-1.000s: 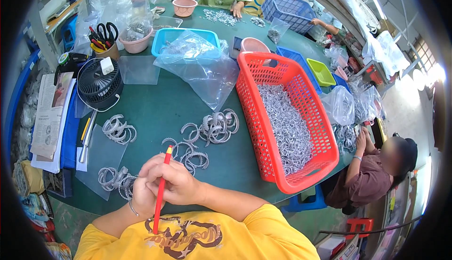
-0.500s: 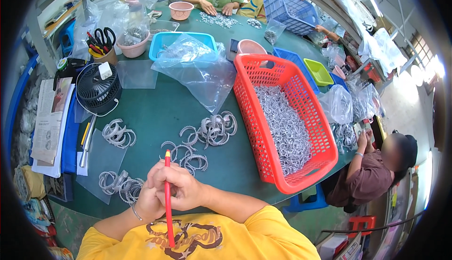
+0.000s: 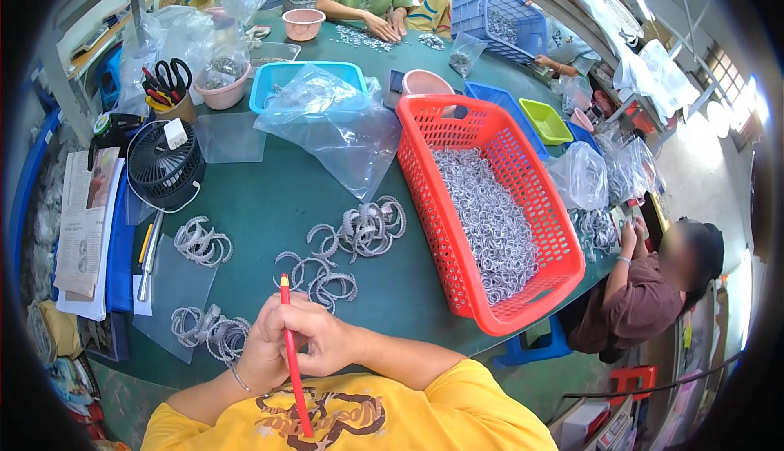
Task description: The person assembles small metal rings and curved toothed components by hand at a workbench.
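Note:
Both of my hands are drawn together in front of my chest, at the near edge of the green table. My right hand is closed around a long red pencil-like stick with a yellow band near its upper end, which slants up past the knuckles. Pressed against it, my left hand has its fingers curled in; whatever they grip is hidden. Just beyond my hands lie loose grey toothed open rings, with a bigger cluster of grey rings behind. To the left are two more groups, near rings and farther rings.
A red basket full of small grey rings stands to the right. At left are a black fan, papers and a cup of scissors. A plastic bag drapes over a blue tray. Co-workers sit opposite and at right.
The red stick's upper end has shifted slightly left and down, and its lower end slightly right. My hands stay together. The whole view has shifted a little.

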Available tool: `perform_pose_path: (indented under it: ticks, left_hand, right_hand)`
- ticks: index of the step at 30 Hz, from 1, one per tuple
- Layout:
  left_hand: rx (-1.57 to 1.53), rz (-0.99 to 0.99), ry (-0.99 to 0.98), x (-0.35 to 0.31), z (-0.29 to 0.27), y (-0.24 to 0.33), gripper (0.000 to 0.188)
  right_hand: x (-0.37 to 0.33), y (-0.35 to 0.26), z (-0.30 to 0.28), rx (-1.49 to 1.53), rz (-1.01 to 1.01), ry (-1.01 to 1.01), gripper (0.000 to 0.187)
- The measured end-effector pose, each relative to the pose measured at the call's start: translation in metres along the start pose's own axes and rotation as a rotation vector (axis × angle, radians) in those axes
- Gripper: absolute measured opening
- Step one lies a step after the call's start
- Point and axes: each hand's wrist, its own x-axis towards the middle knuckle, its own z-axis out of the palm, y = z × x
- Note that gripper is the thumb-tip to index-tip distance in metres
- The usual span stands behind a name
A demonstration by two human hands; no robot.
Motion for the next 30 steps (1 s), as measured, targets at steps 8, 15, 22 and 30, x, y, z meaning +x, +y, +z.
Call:
perform_pose_path:
  ticks: [8, 15, 22, 30]
  left_hand:
    - [0.091, -0.029, -0.021, -0.002, 0.003, 0.009, 0.042]
    - [-0.029, -0.059, 0.026, -0.004, 0.004, 0.001, 0.042]
    - [0.125, -0.02, 0.019, -0.005, 0.008, 0.006, 0.045]
    - [-0.007, -0.066, 0.054, -0.009, 0.006, 0.001, 0.054]
  right_hand:
    - [0.001, 0.003, -0.002, 0.028, -0.052, 0.003, 0.016]
    - [0.001, -0.001, -0.005, 0.138, 0.051, -0.102, 0.017]
    - [0.002, -0.001, -0.004, 0.13, 0.022, -0.075, 0.018]
    - [0.003, -0.002, -0.011, 0.081, 0.021, -0.176, 0.019]
